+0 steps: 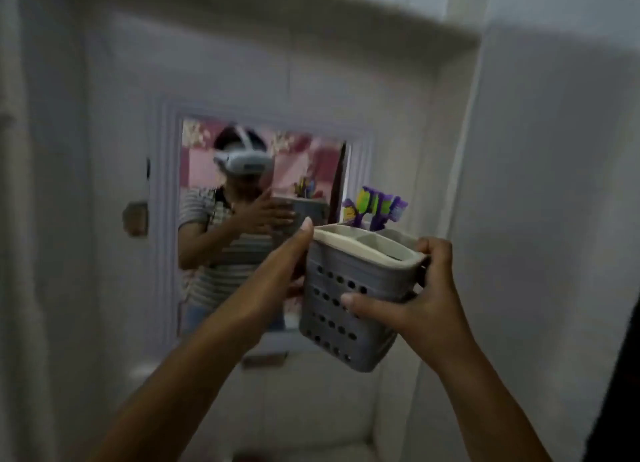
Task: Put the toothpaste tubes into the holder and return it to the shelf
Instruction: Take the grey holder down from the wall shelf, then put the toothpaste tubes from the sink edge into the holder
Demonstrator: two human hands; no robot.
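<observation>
room: pale walled alcove, dim and motion-blurred; framed mirror (263,226) hanging on the back wall, reflecting the person holding the holder.
surface: no shelf clearly visible; holder is hanging in mid-air in front of the mirror.
holder (349,299): grey, perforated sides, pale rim, divided compartments; long axis roughly vertical, top tilting toward the camera, opening facing up.
toothpaste tubes (377,208): purple/yellow, sticking up behind the far rim; blurred, can't tell which compartment.
left hand (277,274): pressing the holder's left wall, fingers wrapping behind it.
right hand (415,299): clamping the right side, thumb lying across the front wall, fingers curling over the right rim.
position: holder sitting between both sets of fingers.
</observation>
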